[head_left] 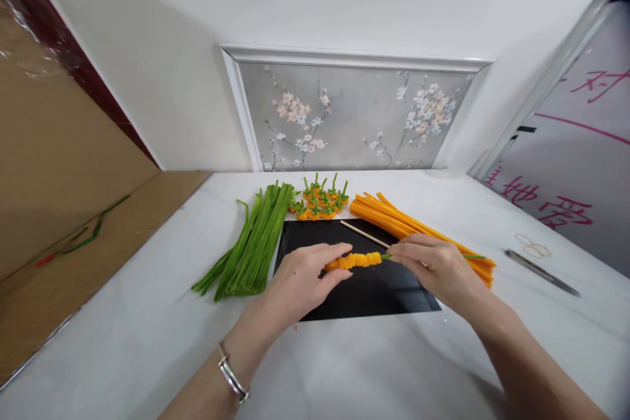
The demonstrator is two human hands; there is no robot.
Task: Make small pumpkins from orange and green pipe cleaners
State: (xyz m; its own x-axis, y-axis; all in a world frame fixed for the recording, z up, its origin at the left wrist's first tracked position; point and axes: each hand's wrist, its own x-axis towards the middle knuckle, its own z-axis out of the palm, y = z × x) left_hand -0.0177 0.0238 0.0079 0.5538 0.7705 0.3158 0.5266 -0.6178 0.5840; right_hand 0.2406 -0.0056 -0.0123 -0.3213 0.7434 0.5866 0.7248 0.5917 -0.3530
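Observation:
An orange coiled piece hangs level over a black mat, with a green stem coming out of its right end. My left hand pinches the piece at its left end between thumb and fingers. The green stem is gripped by my right hand, and a length of green shows beyond that hand. Behind and below the right hand lies a bundle of orange stems. A thin pale stick rests on the mat, its right end hidden near my right fingers.
Green stems lie in a bundle left of the mat. Several small orange and green pieces stand behind it. At the right on the white table are scissors or tweezers and pale loops. Brown cardboard borders the left.

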